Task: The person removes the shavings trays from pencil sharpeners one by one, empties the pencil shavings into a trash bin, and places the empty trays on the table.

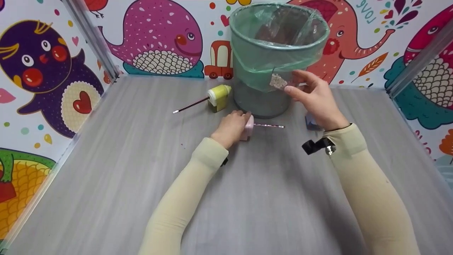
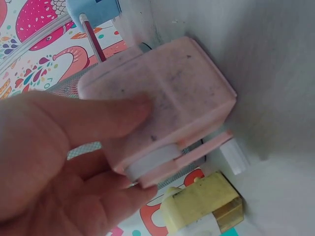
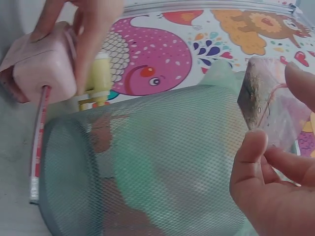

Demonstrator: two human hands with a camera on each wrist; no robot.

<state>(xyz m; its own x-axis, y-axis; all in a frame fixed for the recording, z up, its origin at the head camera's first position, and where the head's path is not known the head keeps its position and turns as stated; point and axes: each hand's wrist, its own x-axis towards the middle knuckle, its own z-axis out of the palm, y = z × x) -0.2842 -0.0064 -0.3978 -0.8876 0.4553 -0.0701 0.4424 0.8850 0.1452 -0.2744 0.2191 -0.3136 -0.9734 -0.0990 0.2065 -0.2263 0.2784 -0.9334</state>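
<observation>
pink sharpener (image 1: 247,128) in left grip (image 1: 231,126); right grip (image 1: 315,99) pinches clear tray (image 1: 279,82) beside bin (image 1: 272,56).

A grey wood-grain table (image 1: 141,184) is seen, on which a mesh waste bin (image 1: 262,101), a yellow pencil sharpener (image 1: 219,97) with a pencil (image 1: 189,105), and a pink pencil sharpener (image 1: 248,128) are set.

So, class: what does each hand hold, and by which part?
Left hand grips the pink sharpener round its body. Right hand pinches the clear shavings drawer by its edges.
</observation>
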